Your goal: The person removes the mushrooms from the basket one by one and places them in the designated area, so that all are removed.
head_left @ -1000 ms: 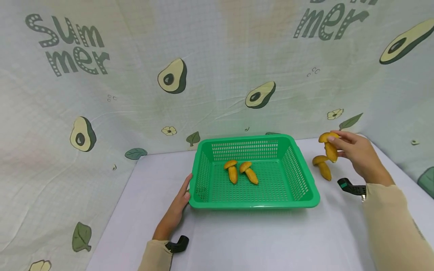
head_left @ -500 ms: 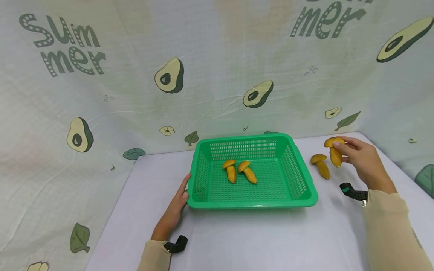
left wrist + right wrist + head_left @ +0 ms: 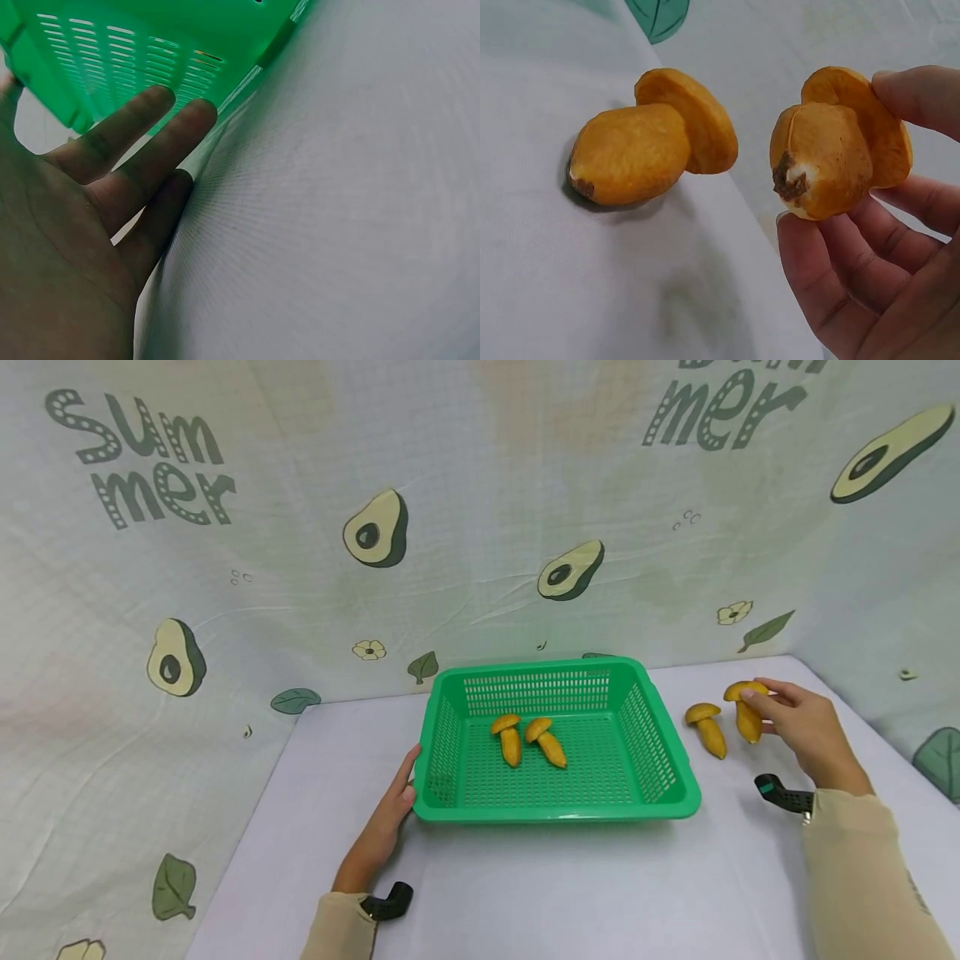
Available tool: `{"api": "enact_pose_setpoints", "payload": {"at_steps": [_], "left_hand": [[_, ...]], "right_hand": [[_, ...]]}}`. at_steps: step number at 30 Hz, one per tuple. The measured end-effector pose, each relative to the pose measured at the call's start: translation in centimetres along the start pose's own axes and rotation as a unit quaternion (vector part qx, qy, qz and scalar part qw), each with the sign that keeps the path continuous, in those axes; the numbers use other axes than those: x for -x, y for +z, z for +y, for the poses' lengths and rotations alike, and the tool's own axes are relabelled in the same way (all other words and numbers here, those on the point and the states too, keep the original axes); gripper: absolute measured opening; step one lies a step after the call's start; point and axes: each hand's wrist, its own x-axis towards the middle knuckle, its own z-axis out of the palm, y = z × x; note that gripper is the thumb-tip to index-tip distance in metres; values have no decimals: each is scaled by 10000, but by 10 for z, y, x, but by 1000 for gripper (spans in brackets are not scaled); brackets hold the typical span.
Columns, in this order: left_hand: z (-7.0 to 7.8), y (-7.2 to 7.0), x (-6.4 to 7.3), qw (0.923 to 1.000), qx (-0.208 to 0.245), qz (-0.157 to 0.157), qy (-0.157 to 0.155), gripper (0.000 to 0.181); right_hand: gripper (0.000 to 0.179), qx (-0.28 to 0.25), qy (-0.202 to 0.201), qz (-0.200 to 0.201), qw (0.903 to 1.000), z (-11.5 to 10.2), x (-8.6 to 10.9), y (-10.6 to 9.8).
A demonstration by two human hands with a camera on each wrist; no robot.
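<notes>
My right hand [image 3: 806, 727] pinches a yellow-orange mushroom [image 3: 748, 714] between thumb and fingers at the right of the head view. In the right wrist view the held mushroom [image 3: 829, 150] shows a brown, dirty stem end. Just left of it, another mushroom [image 3: 707, 729] lies on the white cloth. A green plastic basket [image 3: 555, 814] stands mid-table, with two mushrooms, one [image 3: 508, 742] left of the other [image 3: 547, 743], on its slotted floor. My left hand [image 3: 381, 822] rests against the basket's left side; its fingers [image 3: 161, 142] are extended in the left wrist view.
A pale printed cloth [image 3: 465, 527] with avocados and leaves hangs behind and at both sides of the table. The white tablecloth [image 3: 585, 893] spreads in front of the basket.
My right hand has lowered and moved slightly right with its mushroom, toward the table beside the lying one. The left hand and the basket stay in place.
</notes>
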Motion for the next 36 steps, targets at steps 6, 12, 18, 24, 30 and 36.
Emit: {"api": "enact_pose_setpoints", "payload": {"at_steps": [6, 12, 18, 24, 30, 36], "left_hand": [[1, 0, 0, 10000, -51, 45, 1, 54], [3, 0, 1, 9999, -101, 64, -17, 54], [3, 0, 1, 9999, -133, 68, -75, 54], [2, 0, 1, 9999, -133, 52, -92, 54], [2, 1, 1, 9999, -123, 52, -84, 55], [1, 0, 0, 9999, -122, 29, -61, 54]], "right_hand": [[83, 159, 103, 87, 9998, 8, -3, 1], [89, 355, 365, 73, 9987, 15, -6, 3], [90, 635, 377, 97, 9972, 23, -6, 3], [89, 1024, 290, 160, 9942, 30, -8, 3], [86, 1344, 157, 239, 9905, 37, -13, 5], [86, 1513, 108, 358, 9878, 40, -15, 9]]}}
